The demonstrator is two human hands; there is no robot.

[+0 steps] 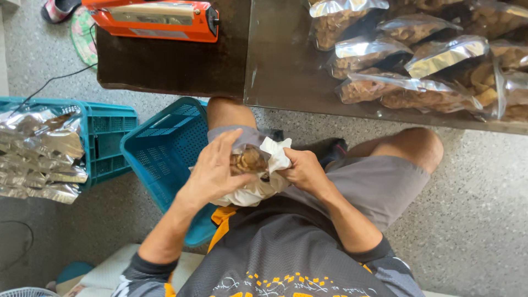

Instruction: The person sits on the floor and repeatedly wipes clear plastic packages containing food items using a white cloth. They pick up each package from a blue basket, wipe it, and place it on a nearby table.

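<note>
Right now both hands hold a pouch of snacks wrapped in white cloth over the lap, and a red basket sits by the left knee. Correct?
Nearly. The head view shows the basket is teal, not red. The left hand and right hand do hold the pouch of snacks with white cloth.

Both arms bend in toward the lap, and the two hands meet close together in front of the belly. The left hand (212, 171) is up on its edge, fingers spread and long, thumb tucked in. The right hand (303, 170) is curled tight, knuckles up, wrist bent a little.
</note>
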